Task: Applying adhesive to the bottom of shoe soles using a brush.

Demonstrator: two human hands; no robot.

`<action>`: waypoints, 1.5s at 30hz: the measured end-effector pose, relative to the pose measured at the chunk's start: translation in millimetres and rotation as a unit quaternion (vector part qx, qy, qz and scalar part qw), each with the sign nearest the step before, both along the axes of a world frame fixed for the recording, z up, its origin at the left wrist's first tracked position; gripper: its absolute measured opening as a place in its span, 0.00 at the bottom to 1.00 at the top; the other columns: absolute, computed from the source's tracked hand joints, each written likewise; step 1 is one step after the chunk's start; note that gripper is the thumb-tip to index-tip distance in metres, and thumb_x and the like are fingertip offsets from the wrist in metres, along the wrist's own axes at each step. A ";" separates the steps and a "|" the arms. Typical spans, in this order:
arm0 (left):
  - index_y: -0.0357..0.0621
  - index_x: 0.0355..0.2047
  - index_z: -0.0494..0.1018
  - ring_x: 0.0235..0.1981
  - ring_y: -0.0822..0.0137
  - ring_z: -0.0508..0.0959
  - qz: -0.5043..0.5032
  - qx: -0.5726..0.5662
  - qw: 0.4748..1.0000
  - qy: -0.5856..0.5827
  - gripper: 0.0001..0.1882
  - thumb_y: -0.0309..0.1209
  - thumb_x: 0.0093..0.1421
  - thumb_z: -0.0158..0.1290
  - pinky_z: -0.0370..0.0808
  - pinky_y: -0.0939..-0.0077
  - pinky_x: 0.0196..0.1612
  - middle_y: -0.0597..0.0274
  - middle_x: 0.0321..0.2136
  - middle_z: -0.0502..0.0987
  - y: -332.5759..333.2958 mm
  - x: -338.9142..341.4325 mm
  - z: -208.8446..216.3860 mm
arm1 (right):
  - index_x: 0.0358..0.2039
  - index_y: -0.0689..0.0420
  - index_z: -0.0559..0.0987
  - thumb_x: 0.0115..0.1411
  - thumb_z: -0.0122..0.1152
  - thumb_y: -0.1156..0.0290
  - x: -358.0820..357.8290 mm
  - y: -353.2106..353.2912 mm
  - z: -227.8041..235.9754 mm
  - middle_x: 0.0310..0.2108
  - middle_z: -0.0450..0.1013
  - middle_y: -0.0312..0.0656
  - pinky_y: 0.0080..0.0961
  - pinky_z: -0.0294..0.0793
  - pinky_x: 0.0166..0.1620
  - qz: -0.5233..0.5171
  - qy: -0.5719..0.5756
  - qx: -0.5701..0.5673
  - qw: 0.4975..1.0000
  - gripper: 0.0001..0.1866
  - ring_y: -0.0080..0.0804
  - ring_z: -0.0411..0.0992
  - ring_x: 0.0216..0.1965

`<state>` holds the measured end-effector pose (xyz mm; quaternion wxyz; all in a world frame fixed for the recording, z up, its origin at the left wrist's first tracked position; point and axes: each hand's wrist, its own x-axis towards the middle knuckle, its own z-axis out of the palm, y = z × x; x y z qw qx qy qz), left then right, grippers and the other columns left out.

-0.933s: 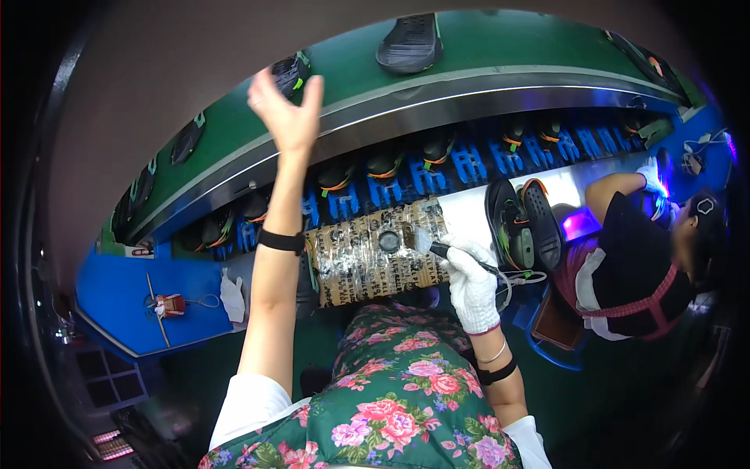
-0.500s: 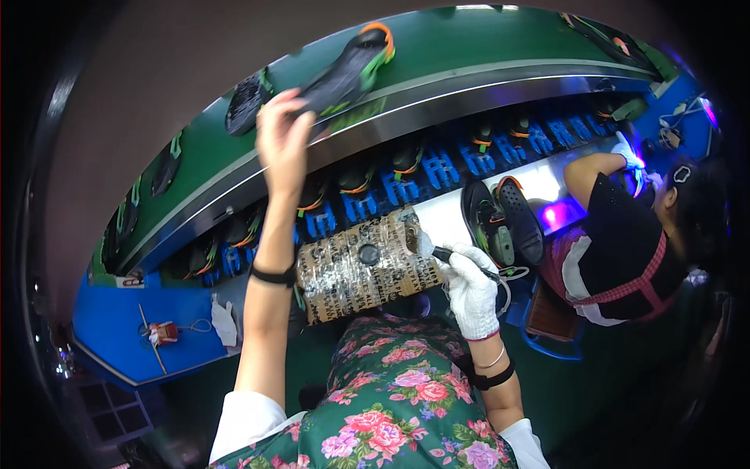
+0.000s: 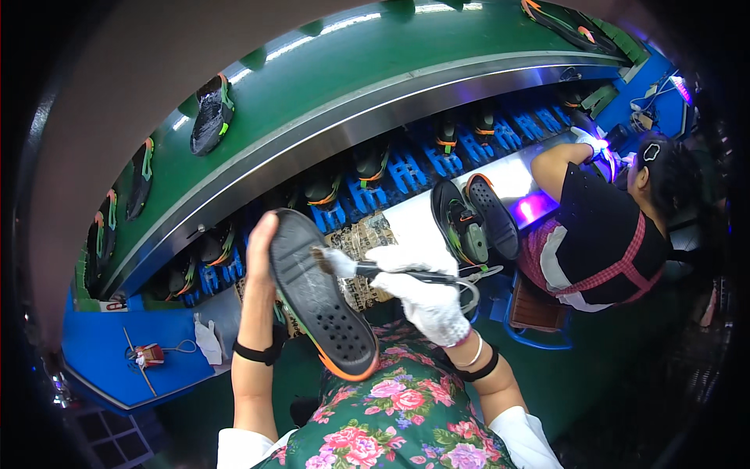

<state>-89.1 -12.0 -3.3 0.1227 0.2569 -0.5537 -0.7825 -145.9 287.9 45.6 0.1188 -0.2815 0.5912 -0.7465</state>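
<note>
Bare left hand (image 3: 262, 246) grips a black shoe (image 3: 324, 297) by its edge, raised over the taped bench (image 3: 371, 232), holed face up. Gloved right hand (image 3: 428, 297) clasps a brush (image 3: 366, 269); bristles at the face, contact uncertain. Brushing looks early: holed end appears dry, probably still left. Another shoe (image 3: 211, 119), on the green belt (image 3: 375, 70), shows streaky gloss, seemingly coated.

Left hand (image 3: 262, 254) off the belt (image 3: 336, 74), upper left; now center-left of frame with the shoe (image 3: 322, 301), perforated black face showing. Right hand (image 3: 422, 293) shifted left; brush (image 3: 344, 266) off the cardboard (image 3: 355, 238), now over the shoe.
</note>
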 end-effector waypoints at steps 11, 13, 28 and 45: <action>0.45 0.75 0.50 0.63 0.36 0.70 -0.297 0.527 0.790 0.105 0.69 0.87 0.48 0.33 0.65 0.42 0.67 0.34 0.68 0.60 143.2 49.8 -49.0 | 0.43 0.68 0.84 0.57 0.68 0.84 -3.0 10.7 -5.3 0.43 0.82 0.50 0.29 0.82 0.49 0.003 -0.235 0.012 0.972 0.12 0.34 0.81 0.44; 0.50 0.75 0.51 0.60 0.36 0.74 -0.274 0.555 0.783 0.064 0.69 0.89 0.46 0.30 0.68 0.38 0.64 0.33 0.65 0.65 158.1 61.4 -46.0 | 0.42 0.67 0.85 0.56 0.68 0.84 -4.9 13.9 -6.2 0.42 0.83 0.49 0.27 0.81 0.48 -0.003 -0.214 0.042 0.976 0.12 0.31 0.81 0.42; 0.48 0.70 0.60 0.56 0.58 0.77 -0.111 0.527 0.820 0.196 0.58 0.82 0.57 0.24 0.76 0.57 0.59 0.55 0.60 0.74 162.7 32.3 -18.0 | 0.51 0.61 0.83 0.53 0.67 0.82 -31.7 -5.9 16.9 0.52 0.80 0.45 0.32 0.80 0.51 -0.118 0.394 0.139 0.901 0.22 0.40 0.80 0.49; 0.48 0.71 0.58 0.65 0.56 0.69 -0.134 0.555 0.779 0.258 0.59 0.83 0.56 0.26 0.64 0.53 0.69 0.56 0.66 0.68 152.9 37.1 -53.2 | 0.48 0.57 0.85 0.53 0.66 0.76 -7.3 -3.3 6.8 0.48 0.81 0.46 0.37 0.78 0.53 -0.032 0.360 0.091 0.928 0.19 0.45 0.80 0.48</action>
